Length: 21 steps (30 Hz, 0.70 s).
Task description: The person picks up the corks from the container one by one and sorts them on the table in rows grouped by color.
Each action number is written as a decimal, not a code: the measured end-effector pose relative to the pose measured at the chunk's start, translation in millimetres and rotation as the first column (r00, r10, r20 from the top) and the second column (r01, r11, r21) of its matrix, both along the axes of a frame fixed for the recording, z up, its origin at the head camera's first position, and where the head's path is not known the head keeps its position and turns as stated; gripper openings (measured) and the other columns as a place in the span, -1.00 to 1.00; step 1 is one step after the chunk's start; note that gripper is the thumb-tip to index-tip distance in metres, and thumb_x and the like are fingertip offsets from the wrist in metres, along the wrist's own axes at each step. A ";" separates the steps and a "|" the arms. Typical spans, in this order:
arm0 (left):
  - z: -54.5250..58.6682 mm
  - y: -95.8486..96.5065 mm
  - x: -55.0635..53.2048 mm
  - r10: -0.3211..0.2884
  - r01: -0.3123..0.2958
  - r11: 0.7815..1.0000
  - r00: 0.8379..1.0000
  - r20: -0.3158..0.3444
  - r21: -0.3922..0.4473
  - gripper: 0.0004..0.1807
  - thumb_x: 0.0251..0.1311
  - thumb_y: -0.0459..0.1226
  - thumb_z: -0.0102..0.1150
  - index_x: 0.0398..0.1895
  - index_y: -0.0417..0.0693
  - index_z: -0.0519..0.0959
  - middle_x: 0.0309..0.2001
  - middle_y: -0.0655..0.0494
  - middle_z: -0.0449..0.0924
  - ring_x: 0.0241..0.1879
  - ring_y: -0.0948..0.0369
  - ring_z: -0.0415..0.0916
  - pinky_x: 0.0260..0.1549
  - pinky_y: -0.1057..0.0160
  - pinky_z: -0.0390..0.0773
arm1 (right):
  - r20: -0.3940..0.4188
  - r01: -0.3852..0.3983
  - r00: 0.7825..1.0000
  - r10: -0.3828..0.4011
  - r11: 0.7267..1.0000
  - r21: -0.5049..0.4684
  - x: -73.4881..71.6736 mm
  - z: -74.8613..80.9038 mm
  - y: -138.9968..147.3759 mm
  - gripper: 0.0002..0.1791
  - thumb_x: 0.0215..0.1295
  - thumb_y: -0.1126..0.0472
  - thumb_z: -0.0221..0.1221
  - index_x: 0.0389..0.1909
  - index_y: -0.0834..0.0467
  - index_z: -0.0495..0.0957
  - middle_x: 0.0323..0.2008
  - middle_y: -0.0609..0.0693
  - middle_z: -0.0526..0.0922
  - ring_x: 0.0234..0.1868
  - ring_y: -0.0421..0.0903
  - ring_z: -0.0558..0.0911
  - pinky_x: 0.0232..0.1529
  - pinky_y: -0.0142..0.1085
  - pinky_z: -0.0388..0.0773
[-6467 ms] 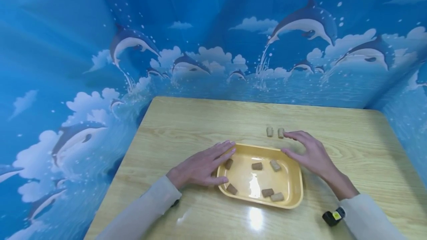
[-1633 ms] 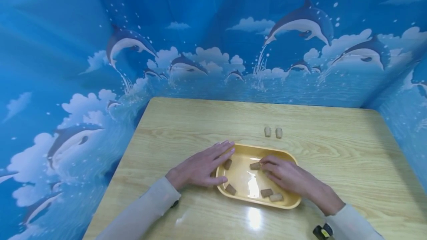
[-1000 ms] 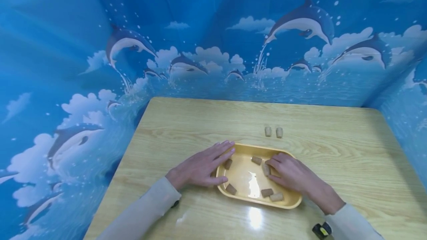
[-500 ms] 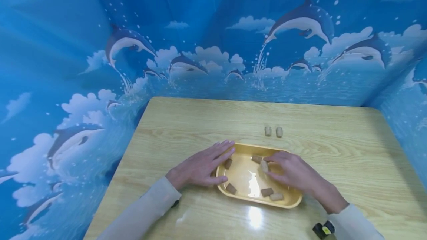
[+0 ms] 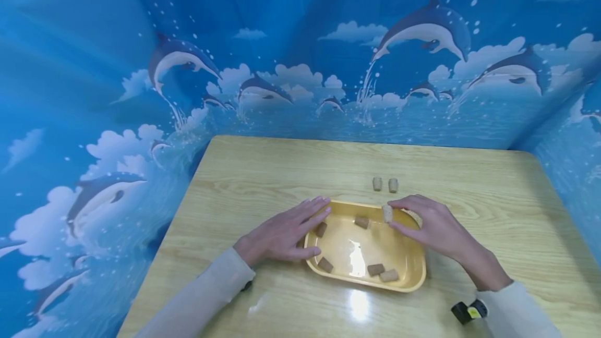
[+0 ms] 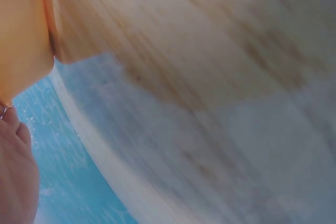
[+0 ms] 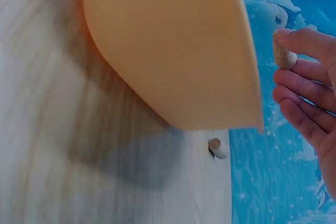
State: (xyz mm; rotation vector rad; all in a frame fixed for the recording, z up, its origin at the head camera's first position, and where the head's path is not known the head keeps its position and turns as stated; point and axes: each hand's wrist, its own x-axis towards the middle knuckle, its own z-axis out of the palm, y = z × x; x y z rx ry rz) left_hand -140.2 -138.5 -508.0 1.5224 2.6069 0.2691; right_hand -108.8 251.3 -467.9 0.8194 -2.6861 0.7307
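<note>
Pinching a light cork between thumb and fingertips: right hand, above far edge of yellow tray. Left hand has fingers extended, gripping nothing, resting on tray's left end. Five other corks inside, four darker; two light corks side by side on table beyond

tray on table, five corks inside, two corks behind

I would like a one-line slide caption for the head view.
Right hand pinching a pale cork-like piece over the yellow tray, left hand at its left end.
</note>
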 end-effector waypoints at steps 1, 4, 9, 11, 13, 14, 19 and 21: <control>0.1 0.0 -0.1 0.000 0.000 1.000 1.000 0.003 0.000 0.04 0.60 0.38 -0.21 0.83 -0.04 -0.18 0.83 0.03 -0.35 0.81 0.09 -0.32 0.79 0.13 -0.13 | -0.013 0.005 1.000 -0.005 1.000 -0.004 -1.3 0.9 1.9 -0.52 0.11 0.21 0.63 0.09 0.11 0.80 -0.06 0.01 0.86 -0.11 0.01 0.82 -0.13 0.02 0.86; 0.2 -0.2 -0.4 0.002 -0.002 1.000 1.000 0.009 -0.003 0.04 0.60 0.37 -0.20 0.83 -0.03 -0.19 0.83 0.04 -0.36 0.81 0.11 -0.34 0.79 0.14 -0.14 | -0.046 0.012 0.999 -0.012 1.000 -0.015 -4.9 2.2 7.0 -0.50 0.06 0.23 0.64 0.08 0.13 0.80 -0.08 0.02 0.86 -0.15 0.00 0.82 -0.19 0.00 0.86; -0.2 -0.2 -0.8 -0.002 0.002 1.000 1.000 0.011 0.003 0.04 0.60 0.36 -0.18 0.83 -0.05 -0.17 0.83 0.01 -0.33 0.81 0.10 -0.33 0.79 0.13 -0.13 | -0.054 0.017 0.998 -0.019 0.999 -0.040 -9.9 3.8 13.9 -0.48 0.04 0.25 0.63 0.09 0.17 0.79 -0.06 0.06 0.86 -0.14 0.05 0.82 -0.19 0.05 0.85; -0.4 -0.1 -0.8 -0.002 0.002 1.000 1.000 0.010 0.003 0.04 0.60 0.35 -0.16 0.83 -0.06 -0.16 0.83 0.01 -0.33 0.81 0.09 -0.33 0.79 0.13 -0.14 | -0.050 0.031 0.998 -0.033 0.999 -0.041 -11.6 5.0 16.7 -0.48 0.05 0.25 0.63 0.09 0.17 0.79 -0.06 0.05 0.86 -0.13 0.04 0.81 -0.17 0.06 0.85; -0.6 0.1 -0.8 -0.002 0.002 1.000 1.000 0.010 -0.003 0.05 0.59 0.35 -0.15 0.83 -0.06 -0.18 0.83 0.02 -0.36 0.81 0.10 -0.36 0.79 0.14 -0.16 | -0.045 0.044 0.998 -0.046 0.998 -0.042 -13.3 6.1 19.6 -0.48 0.06 0.25 0.63 0.10 0.18 0.79 -0.05 0.06 0.86 -0.12 0.05 0.81 -0.16 0.08 0.84; -0.7 0.2 -0.8 -0.002 0.002 1.000 1.000 0.009 -0.006 0.05 0.59 0.34 -0.14 0.83 -0.05 -0.19 0.83 0.03 -0.37 0.81 0.11 -0.37 0.79 0.15 -0.18 | -0.045 0.050 0.998 -0.052 0.998 -0.043 -14.2 6.5 21.2 -0.48 0.06 0.25 0.62 0.10 0.18 0.79 -0.05 0.06 0.86 -0.11 0.07 0.81 -0.16 0.10 0.84; -0.3 0.5 -0.5 0.000 0.000 1.000 1.000 0.016 -0.017 0.06 0.59 0.32 -0.09 0.83 -0.03 -0.23 0.83 0.07 -0.42 0.81 0.14 -0.43 0.79 0.18 -0.22 | -0.043 0.081 0.996 -0.083 0.996 -0.045 -18.8 6.5 28.0 -0.47 0.07 0.27 0.62 0.11 0.20 0.78 -0.03 0.09 0.86 -0.10 0.10 0.82 -0.14 0.16 0.83; 0.3 0.6 -0.3 0.001 -0.001 1.000 1.000 0.021 -0.016 0.05 0.59 0.31 -0.08 0.83 -0.04 -0.22 0.83 0.07 -0.42 0.81 0.14 -0.43 0.79 0.18 -0.22 | -0.046 0.090 0.995 -0.093 0.995 -0.046 -21.0 6.1 30.0 -0.47 0.07 0.28 0.62 0.12 0.20 0.78 -0.03 0.10 0.86 -0.09 0.11 0.82 -0.13 0.18 0.83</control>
